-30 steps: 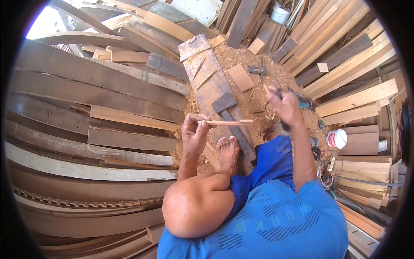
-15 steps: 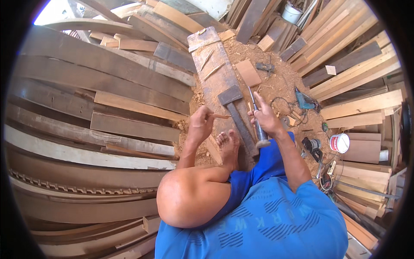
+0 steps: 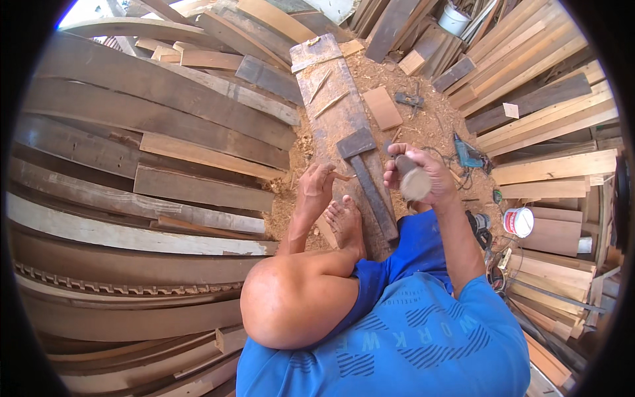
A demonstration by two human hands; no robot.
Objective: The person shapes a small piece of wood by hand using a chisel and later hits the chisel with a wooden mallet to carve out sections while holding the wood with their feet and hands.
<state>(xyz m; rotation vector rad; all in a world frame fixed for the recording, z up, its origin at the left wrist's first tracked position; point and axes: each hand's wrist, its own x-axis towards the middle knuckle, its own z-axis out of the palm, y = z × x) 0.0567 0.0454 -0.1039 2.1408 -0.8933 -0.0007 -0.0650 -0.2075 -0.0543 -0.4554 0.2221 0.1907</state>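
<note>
My left hand (image 3: 314, 188) is closed, pinching a small thin reddish wood piece (image 3: 342, 176) above the work board. Across from it, my right hand (image 3: 438, 175) grips a chisel (image 3: 416, 184) by its handle. The handle's pale round butt faces up toward me and is slightly smeared by motion; most of the blade is hidden. Between my hands a hammer (image 3: 358, 145) with a dark square head and long handle lies on the long worn board (image 3: 329, 132). Two thin wood sticks (image 3: 331, 104) rest farther up that board. My bare foot (image 3: 344, 221) is beside the hammer handle.
Stacked planks (image 3: 155, 126) fill the left side, and more timber (image 3: 549, 126) lines the right. On the sawdust lie a flat wood piece (image 3: 382, 108), a dark clamp-like tool (image 3: 409, 100) and a teal power tool (image 3: 468, 153). A white bucket (image 3: 518, 222) stands at right.
My right hand has raised and tilted the chisel, so its butt faces me and its blade no longer shows clearly. My left hand has shifted slightly, still pinching the wood piece.
</note>
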